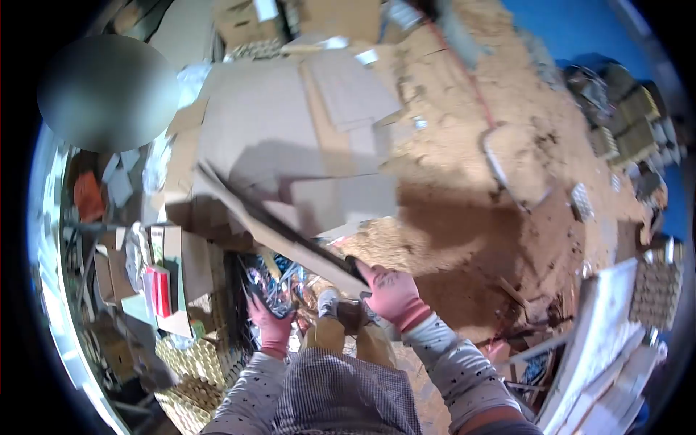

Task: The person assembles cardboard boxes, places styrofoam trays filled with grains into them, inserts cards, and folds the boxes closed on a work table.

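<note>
My right hand (pixel 395 296), in a pink work glove with dark fingertips, is closed on the near end of a long cardboard sheet (pixel 290 246). The sheet is seen almost edge-on, with a dark upper edge, and slants up and away to the left. My left hand (pixel 271 322), gloved the same way, is low on the left with its fingers apart and nothing visible in it. Beside it lies a tangle of shiny scraps (pixel 279 279), blurred. Flat cardboard sheets (pixel 261 109) cover the ground ahead.
A cardboard box (pixel 196 264) holding a red item stands at left, above stacked egg trays (pixel 188 362). Sandy ground (pixel 464 254) spreads to the right, crossed by a red hose (pixel 471 80). White boards (pixel 594 341) and more egg trays (pixel 656 293) stand far right. Someone is at upper left.
</note>
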Action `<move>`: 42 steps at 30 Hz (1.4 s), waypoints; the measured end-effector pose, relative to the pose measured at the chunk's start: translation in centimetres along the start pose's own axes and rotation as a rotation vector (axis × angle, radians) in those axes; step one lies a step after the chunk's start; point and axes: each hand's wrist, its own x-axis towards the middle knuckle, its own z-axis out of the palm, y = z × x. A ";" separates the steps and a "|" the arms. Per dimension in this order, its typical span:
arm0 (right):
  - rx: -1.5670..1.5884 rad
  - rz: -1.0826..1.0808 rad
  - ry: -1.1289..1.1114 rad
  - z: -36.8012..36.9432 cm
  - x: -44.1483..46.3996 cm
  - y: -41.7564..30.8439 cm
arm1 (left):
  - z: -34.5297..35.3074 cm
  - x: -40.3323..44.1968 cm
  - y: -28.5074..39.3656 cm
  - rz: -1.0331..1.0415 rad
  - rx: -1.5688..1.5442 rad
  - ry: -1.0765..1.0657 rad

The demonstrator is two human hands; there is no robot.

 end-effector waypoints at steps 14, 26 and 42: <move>0.200 0.422 0.251 -12.0 -63.5 -13.5 | -22.0 -13.2 25.5 2.126 0.597 -0.265; -0.116 1.151 0.856 1.6 -99.2 -21.4 | -18.9 -56.0 56.6 2.792 -0.231 -0.018; 0.090 1.415 0.453 1.3 -94.5 8.9 | 3.7 -61.7 77.8 2.473 0.571 -0.580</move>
